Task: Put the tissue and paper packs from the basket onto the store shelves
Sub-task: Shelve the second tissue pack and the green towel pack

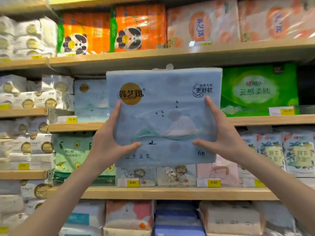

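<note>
I hold a light blue tissue pack (163, 106) with a gold round logo and a mountain picture upright in front of the shelves, at the height of the second shelf (265, 120). My left hand (109, 142) grips its lower left edge, thumb across the front. My right hand (219, 135) grips its lower right edge the same way. A matching blue pack (90, 99) stands on that shelf just left of the held pack. The basket is out of view.
A green tissue pack (259, 91) stands right of the held pack, with a dark gap (305, 86) beyond it. Orange panda packs (110, 29) fill the shelf above. Lower shelves hold several pastel packs (177, 174). Yellow price tags line the shelf edges.
</note>
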